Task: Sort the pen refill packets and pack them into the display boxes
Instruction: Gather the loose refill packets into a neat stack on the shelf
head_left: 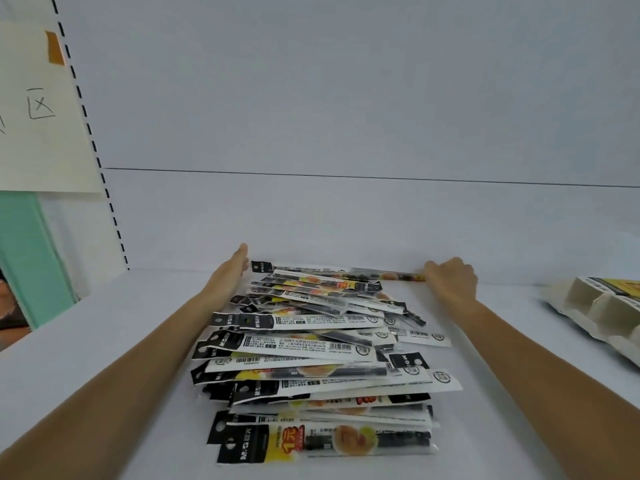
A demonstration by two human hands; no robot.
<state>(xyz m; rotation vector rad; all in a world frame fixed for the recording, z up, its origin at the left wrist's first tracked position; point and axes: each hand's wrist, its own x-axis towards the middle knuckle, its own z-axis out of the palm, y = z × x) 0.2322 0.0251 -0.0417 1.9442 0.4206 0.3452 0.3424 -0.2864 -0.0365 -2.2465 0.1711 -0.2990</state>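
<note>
While both arms run along the pile of refill packets (311, 358) on the white table (121, 323), the right grip (450, 280) is curled round the right end of the farthest packet (346, 270), holding it; fingertips are hidden. Left grip (232, 271) is flat, fingers straight, just beside that packet's left end; contact unclear. Rest of the pile lies between both grips, nearer the person. Cardboard display box (602, 306) sits well right of the right grip. Paper sheet (41, 116) hangs up-left of the left grip.
</note>
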